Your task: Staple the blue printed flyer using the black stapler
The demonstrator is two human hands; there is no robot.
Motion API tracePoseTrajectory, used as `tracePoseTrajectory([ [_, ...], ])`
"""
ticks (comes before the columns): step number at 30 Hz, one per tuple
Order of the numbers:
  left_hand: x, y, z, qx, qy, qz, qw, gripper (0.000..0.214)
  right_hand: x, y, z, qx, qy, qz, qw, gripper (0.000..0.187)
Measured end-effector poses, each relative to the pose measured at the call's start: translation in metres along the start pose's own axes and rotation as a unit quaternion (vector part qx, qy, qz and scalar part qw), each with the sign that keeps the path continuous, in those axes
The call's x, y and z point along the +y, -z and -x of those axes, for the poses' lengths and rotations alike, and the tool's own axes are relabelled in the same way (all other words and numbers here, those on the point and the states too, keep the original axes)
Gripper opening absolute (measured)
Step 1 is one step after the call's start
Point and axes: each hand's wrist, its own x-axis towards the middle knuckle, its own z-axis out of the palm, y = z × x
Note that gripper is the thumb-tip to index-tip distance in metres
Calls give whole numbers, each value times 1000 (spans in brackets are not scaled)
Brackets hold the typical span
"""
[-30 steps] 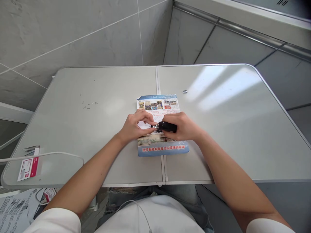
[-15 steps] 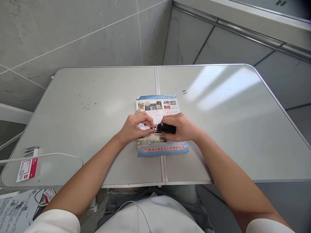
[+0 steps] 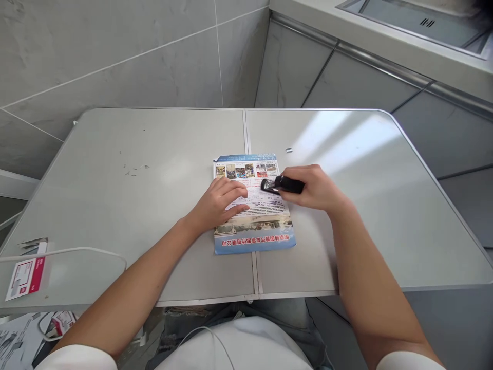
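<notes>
A printed leaflet (image 3: pixel 265 234) with photos and a blue bottom band lies flat at the middle of the grey folding table (image 3: pixel 115 205). My left hand (image 3: pixel 217 203) rests on the leaflet's left part, fingers stretched out and lying flat. My right hand (image 3: pixel 314 187) is closed around a small black stapler (image 3: pixel 283 184), held just above the leaflet's upper right part, its nose pointing left.
A single small metal staple (image 3: pixel 288 150) lies behind the leaflet; several loose staples (image 3: pixel 133 169) lie at the left. A red-and-white card (image 3: pixel 23 275) and a white cable (image 3: pixel 77 252) sit at the table's near left corner. Tiled walls stand behind.
My right hand has carried the stapler up and to the right, away from my left hand. My left fingers have opened out flat on the leaflet. The camera has tipped slightly.
</notes>
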Motion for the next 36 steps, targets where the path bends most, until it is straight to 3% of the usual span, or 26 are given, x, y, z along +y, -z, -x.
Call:
tracePoseTrajectory([
  [6,-4,-2,0,-109,19,-64,992,29,39,19,14,69,-147,80,984,37],
  [9,-5,-4,-1,-136,11,-76,988,31,48,21,17,44,-180,108,977,36],
  [13,-7,-6,-1,-140,14,-78,987,31,48,24,18,-33,-152,67,986,26],
  [19,-9,-9,1,-130,14,-74,989,32,37,23,12,-117,-29,-12,993,3],
  [23,-9,-10,1,-127,16,-80,989,33,29,18,7,-123,14,-36,992,20],
  [27,-7,-9,0,-127,7,-85,988,32,23,16,5,-141,-16,-31,989,36],
  [36,-4,-5,-1,-130,4,-60,990,31,13,11,4,-133,-67,42,988,21],
])
